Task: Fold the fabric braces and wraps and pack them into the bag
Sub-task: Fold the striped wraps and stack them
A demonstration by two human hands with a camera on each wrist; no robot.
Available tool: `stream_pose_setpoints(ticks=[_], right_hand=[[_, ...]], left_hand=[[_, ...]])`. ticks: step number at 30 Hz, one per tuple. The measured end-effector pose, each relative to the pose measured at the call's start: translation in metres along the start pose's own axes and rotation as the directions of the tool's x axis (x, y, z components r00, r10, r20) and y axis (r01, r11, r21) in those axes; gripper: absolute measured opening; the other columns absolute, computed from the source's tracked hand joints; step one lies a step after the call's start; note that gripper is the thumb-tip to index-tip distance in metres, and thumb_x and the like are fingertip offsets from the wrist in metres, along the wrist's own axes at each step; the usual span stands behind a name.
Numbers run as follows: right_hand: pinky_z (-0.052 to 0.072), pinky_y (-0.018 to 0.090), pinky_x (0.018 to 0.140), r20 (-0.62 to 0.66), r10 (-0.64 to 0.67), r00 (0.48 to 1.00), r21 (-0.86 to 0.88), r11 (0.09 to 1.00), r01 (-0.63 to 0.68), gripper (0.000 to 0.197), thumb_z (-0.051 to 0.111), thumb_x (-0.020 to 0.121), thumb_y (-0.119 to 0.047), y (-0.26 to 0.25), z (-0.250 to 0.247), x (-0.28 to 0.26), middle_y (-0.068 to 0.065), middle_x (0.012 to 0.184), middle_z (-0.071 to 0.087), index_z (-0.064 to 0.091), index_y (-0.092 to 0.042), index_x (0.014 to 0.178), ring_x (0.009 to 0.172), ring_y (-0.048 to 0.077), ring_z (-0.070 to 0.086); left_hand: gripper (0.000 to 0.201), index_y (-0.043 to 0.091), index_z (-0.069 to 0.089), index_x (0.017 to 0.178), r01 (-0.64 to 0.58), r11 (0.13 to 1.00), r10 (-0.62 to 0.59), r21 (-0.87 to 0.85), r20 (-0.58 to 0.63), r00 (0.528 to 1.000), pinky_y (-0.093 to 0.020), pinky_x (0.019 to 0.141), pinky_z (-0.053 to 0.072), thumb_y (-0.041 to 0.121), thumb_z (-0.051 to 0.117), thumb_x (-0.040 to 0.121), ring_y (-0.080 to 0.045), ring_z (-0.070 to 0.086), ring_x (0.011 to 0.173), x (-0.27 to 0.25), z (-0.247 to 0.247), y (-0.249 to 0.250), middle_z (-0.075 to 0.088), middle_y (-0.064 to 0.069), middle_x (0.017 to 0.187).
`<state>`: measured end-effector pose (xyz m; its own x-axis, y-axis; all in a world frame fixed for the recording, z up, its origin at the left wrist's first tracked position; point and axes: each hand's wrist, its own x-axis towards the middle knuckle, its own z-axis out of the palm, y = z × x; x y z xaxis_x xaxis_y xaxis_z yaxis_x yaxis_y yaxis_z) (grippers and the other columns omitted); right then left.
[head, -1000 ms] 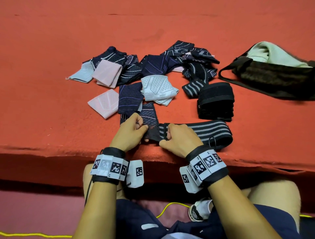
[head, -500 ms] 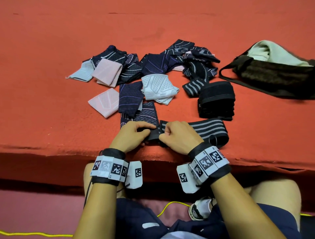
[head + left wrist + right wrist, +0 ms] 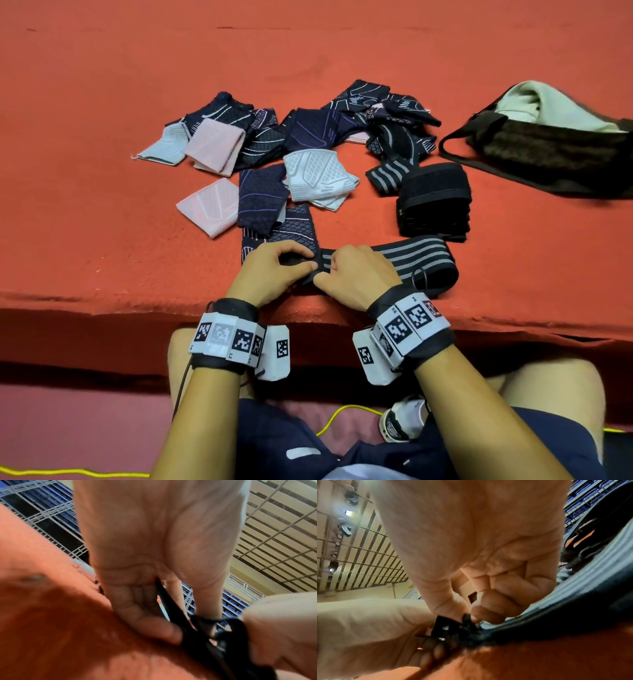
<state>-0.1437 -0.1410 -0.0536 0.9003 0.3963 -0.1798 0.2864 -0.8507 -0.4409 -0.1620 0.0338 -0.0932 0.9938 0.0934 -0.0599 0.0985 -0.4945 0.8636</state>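
Covering the whole work area, an orange-red felt tabletop (image 3: 102,171) runs up to the person's lap, and only the wrist views look past it: the left one shows tiers of blue seats behind grey mesh fencing and a slatted ceiling, the right one ceiling lamps. At the far right of the felt lies a dark brown bag (image 3: 548,154) with a pale green lining showing at its open mouth. Left of it sprawls a loose pile of navy, pink and pale grey patterned braces (image 3: 308,137), with a folded black wrap stack (image 3: 433,202) between pile and bag. Along the near edge lies the grey-striped black elastic wrap (image 3: 411,255), its left end under both hands. From above, the left hand (image 3: 274,270) pinches that end between thumb and forefinger; the left wrist view shows black fabric caught against its curled fingers. The right hand (image 3: 359,274), knuckles up, grips the same end, thumb and curled fingers closing on the bunched edge in its wrist view. No legible writing appears; the wristbands carry only black-and-white square marker codes.
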Motion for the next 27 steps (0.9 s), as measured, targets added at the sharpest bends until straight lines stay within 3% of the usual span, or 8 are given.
stream_pose_setpoints(ticks=[4,9,12,15,18,22,24,27], right_hand=[[0.051,0.039,0.075,0.034,-0.023,0.999,0.054,0.998,0.021,0.027,0.056,0.083,-0.04,-0.001,0.005,0.003,0.009,0.084,0.068,0.056,-0.018,0.068,0.084,0.036,0.06],[0.048,0.037,0.076,-0.069,-0.037,0.997,0.094,0.995,0.044,0.008,0.056,0.09,-0.033,0.007,0.007,0.009,0.005,0.092,0.07,0.059,-0.027,0.095,0.09,0.033,0.062],[0.05,0.04,0.079,-0.092,-0.044,0.995,0.127,0.99,0.055,0.01,0.058,0.088,-0.028,0.01,0.016,0.013,0.004,0.089,0.069,0.054,-0.029,0.097,0.091,0.032,0.063],[0.05,0.043,0.085,-0.12,-0.023,0.993,0.135,0.99,0.04,0.02,0.062,0.09,-0.029,0.013,0.019,0.017,0.005,0.097,0.069,0.056,-0.019,0.105,0.097,0.03,0.062],[0.048,0.041,0.09,-0.161,-0.021,0.987,0.124,0.991,0.041,0.028,0.066,0.091,-0.032,0.017,0.021,0.016,0.006,0.106,0.063,0.06,-0.013,0.11,0.1,0.027,0.059],[0.046,0.034,0.086,-0.159,-0.042,0.986,0.194,0.978,0.073,0.023,0.068,0.09,-0.027,0.023,0.021,0.013,0.0,0.097,0.064,0.065,-0.016,0.109,0.095,0.021,0.059],[0.047,0.033,0.086,-0.148,-0.044,0.988,0.235,0.969,0.078,0.021,0.067,0.09,-0.022,0.026,0.02,0.011,-0.004,0.091,0.066,0.066,-0.016,0.11,0.09,0.018,0.06],[0.047,0.028,0.082,-0.16,-0.043,0.986,0.248,0.965,0.082,0.022,0.057,0.091,-0.013,0.027,0.02,0.007,0.0,0.088,0.07,0.069,-0.017,0.109,0.083,0.018,0.06]], left_hand=[[0.011,0.032,0.077,0.09,-0.049,0.994,0.056,0.1,-0.068,0.996,-0.028,0.091,0.051,0.035,0.08,0.079,0.002,0.066,0.089,0.0,0.007,0.005,0.074,0.018,0.088],[0.017,0.04,0.079,0.096,-0.033,0.989,0.039,0.146,-0.045,0.998,-0.031,0.098,0.051,0.035,0.078,0.08,0.005,0.066,0.095,0.002,0.008,0.001,0.075,0.023,0.091],[0.019,0.039,0.079,0.098,-0.038,0.991,0.042,0.125,-0.024,0.999,-0.025,0.095,0.05,0.03,0.078,0.082,0.007,0.065,0.094,0.0,0.006,0.003,0.075,0.023,0.092],[0.027,0.032,0.077,0.107,-0.028,0.997,0.03,0.071,-0.031,0.999,-0.024,0.092,0.05,0.025,0.08,0.081,0.002,0.066,0.096,-0.001,0.003,0.001,0.074,0.017,0.102],[0.034,0.026,0.073,0.113,-0.012,0.998,0.009,-0.056,-0.068,0.998,-0.029,0.067,0.057,0.015,0.079,0.082,-0.012,0.07,0.08,-0.003,-0.002,-0.001,0.073,0.004,0.108],[0.034,0.015,0.066,0.117,-0.037,0.959,-0.002,-0.28,-0.137,0.991,-0.021,0.049,0.048,0.004,0.074,0.086,-0.019,0.066,0.057,-0.011,-0.006,0.006,0.073,-0.009,0.077],[0.031,0.011,0.064,0.117,-0.056,0.934,0.003,-0.354,-0.15,0.989,-0.019,0.049,0.047,0.003,0.072,0.088,-0.02,0.063,0.054,-0.011,-0.005,0.011,0.064,-0.003,0.059],[0.027,0.008,0.064,0.116,-0.088,0.909,0.035,-0.407,-0.136,0.99,-0.023,0.059,0.051,0.003,0.068,0.091,-0.02,0.063,0.054,-0.008,0.006,0.022,0.057,-0.005,0.058]])
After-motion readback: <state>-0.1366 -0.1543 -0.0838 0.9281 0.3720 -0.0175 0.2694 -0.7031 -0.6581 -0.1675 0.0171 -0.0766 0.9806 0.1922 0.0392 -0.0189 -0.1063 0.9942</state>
